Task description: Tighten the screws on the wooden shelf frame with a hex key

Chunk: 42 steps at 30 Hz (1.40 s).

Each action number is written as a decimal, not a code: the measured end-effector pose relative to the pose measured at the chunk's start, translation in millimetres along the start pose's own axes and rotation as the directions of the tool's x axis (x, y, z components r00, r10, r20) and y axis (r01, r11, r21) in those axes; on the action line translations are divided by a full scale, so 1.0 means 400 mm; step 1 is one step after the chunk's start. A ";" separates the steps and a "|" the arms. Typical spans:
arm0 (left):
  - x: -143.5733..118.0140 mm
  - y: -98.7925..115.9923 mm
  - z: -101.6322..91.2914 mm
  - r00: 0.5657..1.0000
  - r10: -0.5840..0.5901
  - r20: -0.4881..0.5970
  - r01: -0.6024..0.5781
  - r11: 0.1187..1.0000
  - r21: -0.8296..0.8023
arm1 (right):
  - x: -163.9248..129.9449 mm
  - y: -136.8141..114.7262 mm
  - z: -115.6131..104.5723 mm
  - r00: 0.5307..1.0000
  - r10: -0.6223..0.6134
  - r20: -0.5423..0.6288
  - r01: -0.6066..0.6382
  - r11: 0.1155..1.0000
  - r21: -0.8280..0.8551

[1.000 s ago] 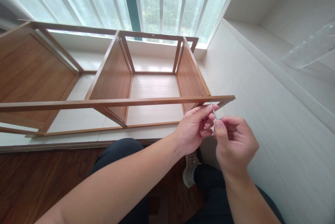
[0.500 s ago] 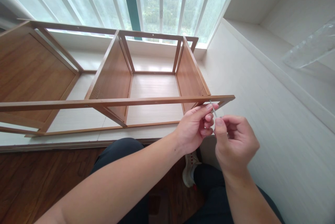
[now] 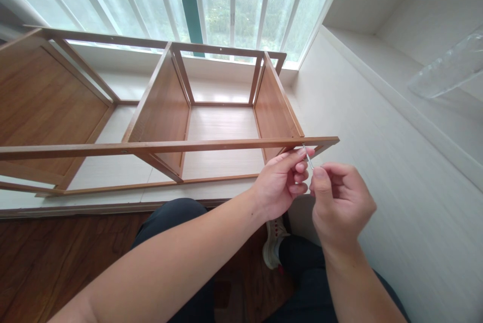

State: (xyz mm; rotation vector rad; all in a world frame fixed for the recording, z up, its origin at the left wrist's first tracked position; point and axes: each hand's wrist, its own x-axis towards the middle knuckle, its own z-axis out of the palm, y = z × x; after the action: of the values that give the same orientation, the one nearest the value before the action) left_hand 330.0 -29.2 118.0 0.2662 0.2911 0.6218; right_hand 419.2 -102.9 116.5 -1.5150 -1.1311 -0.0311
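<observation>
In the head view, the left hand (image 3: 281,182) and the right hand (image 3: 339,202) both pinch a thin metal hex key (image 3: 308,157), fingers closed on it. Its long axis is tilted, with the upper end pointing up-left to the front rail (image 3: 169,147) of the wooden shelf frame (image 3: 166,106). No writing can be read.

White window bars (image 3: 234,6) run across in front of me, green trees blurred behind the glass. A clear plastic sheet (image 3: 449,69) lies on the ledge (image 3: 396,96) to my right, dark wood floor (image 3: 56,257) below.
</observation>
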 end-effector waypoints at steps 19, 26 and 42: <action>-0.003 0.004 0.003 0.999 -0.010 -0.033 0.010 1.000 0.002 | 0.003 0.012 0.007 0.950 0.293 0.111 -0.313 0.880 0.357; -0.006 0.002 0.001 1.000 -0.012 -0.028 0.012 1.000 0.015 | 0.001 0.010 0.005 0.952 0.285 0.110 -0.305 0.876 0.373; -0.007 -0.003 0.004 1.000 -0.006 -0.020 0.005 1.000 -0.018 | -0.010 0.004 -0.003 0.997 0.073 0.010 -0.073 0.993 0.088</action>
State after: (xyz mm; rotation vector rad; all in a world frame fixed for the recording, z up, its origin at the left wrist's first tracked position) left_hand 328.9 -32.2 119.4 0.2419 0.3053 0.6217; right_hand 418.8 -106.1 113.2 -1.4774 -1.0677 0.0729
